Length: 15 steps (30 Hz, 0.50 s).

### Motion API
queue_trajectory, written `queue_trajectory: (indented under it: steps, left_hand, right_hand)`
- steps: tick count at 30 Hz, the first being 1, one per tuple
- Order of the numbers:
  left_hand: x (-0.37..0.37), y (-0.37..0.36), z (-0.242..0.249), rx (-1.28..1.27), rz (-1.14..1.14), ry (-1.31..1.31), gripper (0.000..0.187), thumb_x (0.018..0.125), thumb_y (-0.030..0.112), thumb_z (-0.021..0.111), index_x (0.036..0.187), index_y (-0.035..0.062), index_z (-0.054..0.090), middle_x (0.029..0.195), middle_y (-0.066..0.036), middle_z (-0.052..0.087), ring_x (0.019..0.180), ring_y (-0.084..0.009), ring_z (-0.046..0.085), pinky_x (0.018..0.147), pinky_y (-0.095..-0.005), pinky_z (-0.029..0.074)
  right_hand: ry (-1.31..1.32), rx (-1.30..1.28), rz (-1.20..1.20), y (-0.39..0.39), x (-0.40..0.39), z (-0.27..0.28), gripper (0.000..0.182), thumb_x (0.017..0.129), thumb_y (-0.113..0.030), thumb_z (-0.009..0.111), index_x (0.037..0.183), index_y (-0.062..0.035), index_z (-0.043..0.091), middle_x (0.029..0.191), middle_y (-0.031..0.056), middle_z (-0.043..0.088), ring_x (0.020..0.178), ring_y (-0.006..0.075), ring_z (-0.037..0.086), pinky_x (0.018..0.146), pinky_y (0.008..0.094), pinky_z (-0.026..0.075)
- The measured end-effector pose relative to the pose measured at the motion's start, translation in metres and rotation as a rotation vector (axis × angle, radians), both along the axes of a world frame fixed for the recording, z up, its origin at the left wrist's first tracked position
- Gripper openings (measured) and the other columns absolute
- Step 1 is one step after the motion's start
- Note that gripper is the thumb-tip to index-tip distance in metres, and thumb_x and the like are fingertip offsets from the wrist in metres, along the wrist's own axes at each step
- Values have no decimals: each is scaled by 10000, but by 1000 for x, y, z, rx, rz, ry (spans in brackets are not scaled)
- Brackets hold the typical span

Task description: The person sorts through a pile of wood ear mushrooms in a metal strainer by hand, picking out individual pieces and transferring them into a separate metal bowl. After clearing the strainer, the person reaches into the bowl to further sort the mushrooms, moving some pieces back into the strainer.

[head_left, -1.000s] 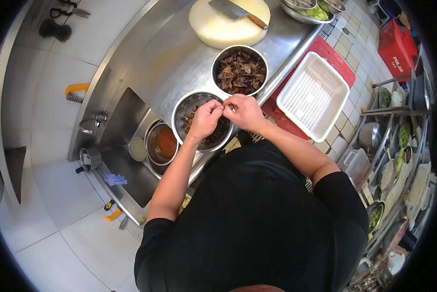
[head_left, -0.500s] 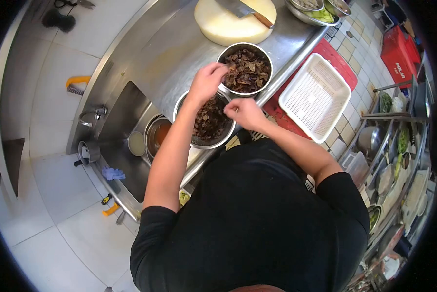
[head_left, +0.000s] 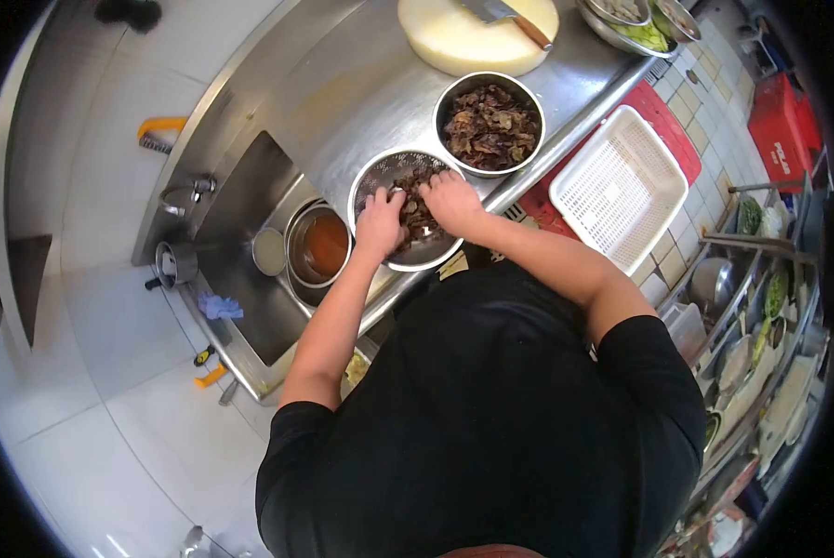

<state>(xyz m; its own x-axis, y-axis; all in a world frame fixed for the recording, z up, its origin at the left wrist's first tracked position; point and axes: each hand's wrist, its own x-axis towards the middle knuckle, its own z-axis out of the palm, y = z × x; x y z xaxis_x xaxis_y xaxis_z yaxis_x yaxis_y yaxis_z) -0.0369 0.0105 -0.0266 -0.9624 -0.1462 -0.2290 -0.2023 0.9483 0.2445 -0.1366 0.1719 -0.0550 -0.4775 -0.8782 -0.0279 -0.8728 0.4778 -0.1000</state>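
Both my hands are inside a perforated metal colander (head_left: 372, 174) at the sink's edge. Dark brown, frilly pieces that look like wood ear mushroom (head_left: 415, 212) lie in it, partly hidden by my fingers. My left hand (head_left: 380, 223) reaches in from the left, fingers curled into the pieces. From the right, my right hand (head_left: 452, 205) presses down, fingers bent around more of them. Just beyond, touching or nearly touching the colander, a round metal bowl (head_left: 443, 139) holds a heap of the same dark pieces.
A thick round cutting board (head_left: 436, 46) with a cleaver (head_left: 529, 30) lies at the back. To the left, the sink (head_left: 254, 209) holds a pot of reddish-brown liquid (head_left: 326, 244). A white plastic basket (head_left: 612, 186) rests on something red at right. Crowded shelves (head_left: 761, 344) stand beyond.
My left hand has come back from the bowl into the colander. My right hand has turned palm down and moved from the colander's rim onto the pieces. The whole view has shifted slightly.
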Motion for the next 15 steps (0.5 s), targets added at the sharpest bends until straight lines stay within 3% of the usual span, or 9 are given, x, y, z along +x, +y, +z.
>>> queue_trajectory:
  steps: [2,3,6,7,10,11,13,14,15]
  left_hand:
    - [-4,-22,-25,123,100,42,500,758,110,761,1244,111,642,1192,-214,603,1078,-415,617,930,-462,536]
    - [-5,-25,-24,188,104,192,366,780,40,694,1144,83,690,1052,-229,658,970,-424,651,903,-451,539]
    - [-15,-23,10,445,352,187,293,837,61,686,1128,81,708,1068,-213,711,1044,-402,667,933,-431,530]
    - [-17,-29,7,506,363,172,308,853,71,685,1160,83,697,1073,-201,717,1021,-387,680,916,-422,536]
    - [-16,-39,2,595,390,182,339,884,97,680,1223,93,685,1098,-177,724,1012,-367,690,905,-412,540]
    - [-15,-39,1,563,401,224,340,884,103,677,1223,100,693,1114,-175,718,1049,-378,673,929,-421,532]
    - [-13,-30,11,384,297,414,277,885,138,676,1157,93,708,1123,-166,701,1062,-387,654,935,-440,529]
    - [-9,-23,20,360,294,332,248,878,150,686,1117,87,705,1107,-169,695,1047,-385,654,920,-445,531]
    - [-6,-15,30,337,290,249,222,871,162,695,1078,81,702,1091,-172,689,1033,-383,654,906,-449,533]
  right_hand:
    - [-47,-38,28,1,-13,7,197,907,-136,574,1080,-58,630,1006,136,700,1005,292,673,903,388,512]
    - [-153,-101,-1,-1,-20,11,217,868,-109,612,1068,-27,617,989,174,705,991,333,683,903,422,535]
    - [-674,-258,-91,1,-39,28,308,822,-64,679,1117,19,645,1027,214,715,1011,376,683,880,453,547]
    - [-784,-263,-105,-1,-42,33,328,845,-72,705,1159,7,661,1052,193,725,1012,306,705,865,404,552]
    - [-1166,-438,-251,-7,-38,41,338,885,-80,699,1207,13,649,1068,173,731,997,245,710,870,359,547]
    - [-1218,-530,-261,-9,-36,33,388,923,-88,679,1290,12,608,1113,155,730,996,201,701,880,341,539]
    - [-1192,-745,-309,-11,-32,19,416,937,-81,653,1334,14,573,1149,155,723,1001,224,703,889,351,539]
    - [-1175,-854,-333,-10,-32,14,431,944,-77,641,1356,15,555,1167,155,720,1003,236,703,893,355,539]
    - [-1065,-801,-310,-6,-35,19,433,975,-18,588,1398,11,501,1184,133,712,1050,193,691,905,317,540]
